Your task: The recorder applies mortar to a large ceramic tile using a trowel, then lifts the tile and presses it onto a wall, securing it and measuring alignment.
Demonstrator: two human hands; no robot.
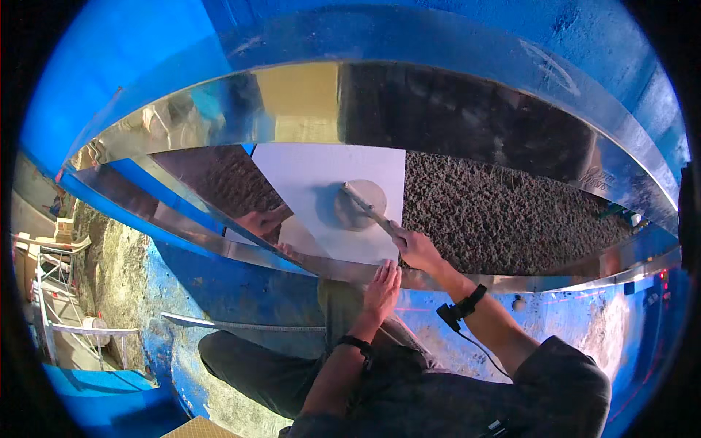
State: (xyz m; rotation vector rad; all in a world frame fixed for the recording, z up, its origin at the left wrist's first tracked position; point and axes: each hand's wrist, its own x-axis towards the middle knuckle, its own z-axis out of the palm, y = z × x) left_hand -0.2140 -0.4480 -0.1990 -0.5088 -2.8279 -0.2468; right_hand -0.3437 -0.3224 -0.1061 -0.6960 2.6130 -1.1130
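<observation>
My right hand (418, 250) is closed round a pale stick-like tool (372, 208). The tool slants up and left across a round grey disc (363, 201), and its far tip lies over the disc's upper part. I cannot tell whether tool and disc are joined. Beneath them is a white board (292, 169), with a shadow on the disc's left. My left hand (383, 288) holds nothing. Its fingers stretch forward over the near metal rim (343, 269), close to the board's lower edge.
Dark, rough granular material (504, 212) fills the space right of the board. A tall shiny metal wall (467, 102) curves along the far side. Blue surfaces surround it. A metal frame (58, 292) and a wooden block (64, 230) stand at far left.
</observation>
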